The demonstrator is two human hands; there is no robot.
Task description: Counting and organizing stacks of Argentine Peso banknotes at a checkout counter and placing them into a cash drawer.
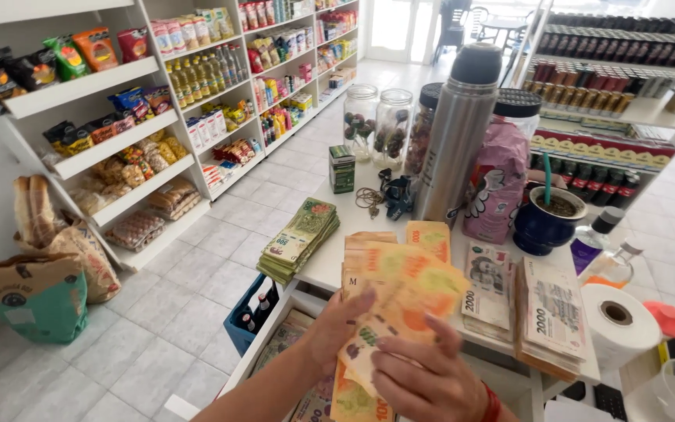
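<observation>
Orange banknotes (400,293) fan out; pinch them firmly with your left hand (337,328), right hand (423,375) peeling one slowly.

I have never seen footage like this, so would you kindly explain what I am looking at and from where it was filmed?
There is no machine here: a person wears a camera on the head, looking down at their own two bare hands in a small shop. The left hand and right hand together hold a fan of orange banknotes. On the white counter lie more note stacks, a green bundle, a steel flask, a blue cup, glass jars and a paper roll.
</observation>
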